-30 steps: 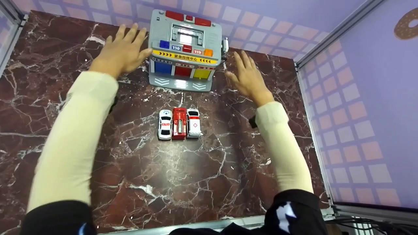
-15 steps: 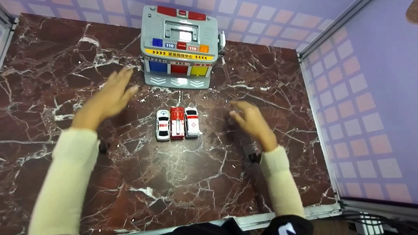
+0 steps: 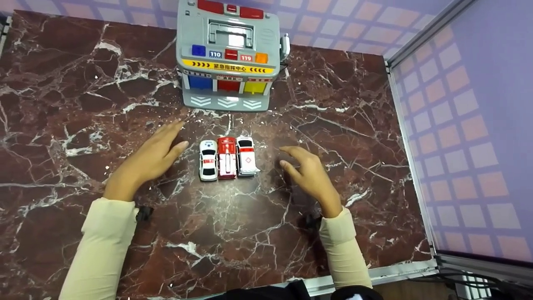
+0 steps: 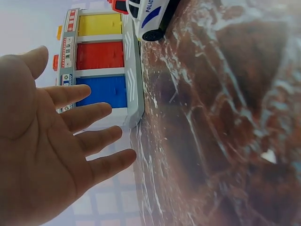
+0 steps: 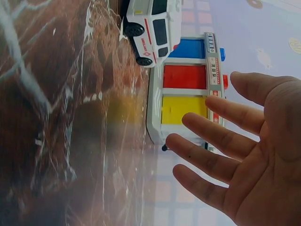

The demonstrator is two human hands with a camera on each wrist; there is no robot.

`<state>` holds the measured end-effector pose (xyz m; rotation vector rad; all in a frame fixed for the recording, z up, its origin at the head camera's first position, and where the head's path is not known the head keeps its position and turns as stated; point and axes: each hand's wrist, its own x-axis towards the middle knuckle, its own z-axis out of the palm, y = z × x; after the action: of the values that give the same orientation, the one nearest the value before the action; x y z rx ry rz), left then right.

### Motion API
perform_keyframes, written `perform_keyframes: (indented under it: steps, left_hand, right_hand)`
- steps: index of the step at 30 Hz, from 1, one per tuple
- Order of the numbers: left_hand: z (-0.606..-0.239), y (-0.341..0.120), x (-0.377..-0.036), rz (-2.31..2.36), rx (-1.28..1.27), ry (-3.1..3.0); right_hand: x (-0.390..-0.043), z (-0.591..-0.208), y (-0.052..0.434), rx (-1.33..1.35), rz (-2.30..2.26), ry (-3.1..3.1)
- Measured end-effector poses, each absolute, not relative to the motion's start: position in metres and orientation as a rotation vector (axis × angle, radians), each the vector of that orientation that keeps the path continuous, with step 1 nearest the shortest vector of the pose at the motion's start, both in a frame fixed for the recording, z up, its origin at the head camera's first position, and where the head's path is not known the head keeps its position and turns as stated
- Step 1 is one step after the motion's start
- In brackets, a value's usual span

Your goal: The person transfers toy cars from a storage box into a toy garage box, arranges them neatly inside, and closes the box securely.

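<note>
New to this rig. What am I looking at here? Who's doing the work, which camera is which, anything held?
There's no robot: a person works with two bare hands, the left hand and the right hand. The large picture comes from a camera worn on the head, looking down. The other two come from wrist cameras, each showing that wrist's hand up close, with the scene turned sideways. On the dark marbled table a white police car, red truck and white ambulance, all toys, stand side by side. Beyond them is a grey toy station with blue, red and yellow doors. The hands flank the cars, holding nothing.
</note>
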<state>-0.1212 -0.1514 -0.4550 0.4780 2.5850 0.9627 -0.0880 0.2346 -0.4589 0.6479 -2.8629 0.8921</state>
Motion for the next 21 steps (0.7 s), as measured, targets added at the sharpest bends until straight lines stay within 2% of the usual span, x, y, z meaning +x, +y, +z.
perform_keyframes:
  steps: [12,21]
  left_hand:
    - [-0.431,-0.120,-0.155,1.023,0.656,2.723]
    - [-0.415,-0.082,-0.207,0.932,1.240,3.053]
  right_hand:
    - [-0.089,-0.464,0.226,0.635,0.924,-2.866]
    - [-0.090,-0.467,0.214,0.664,0.947,-2.816]
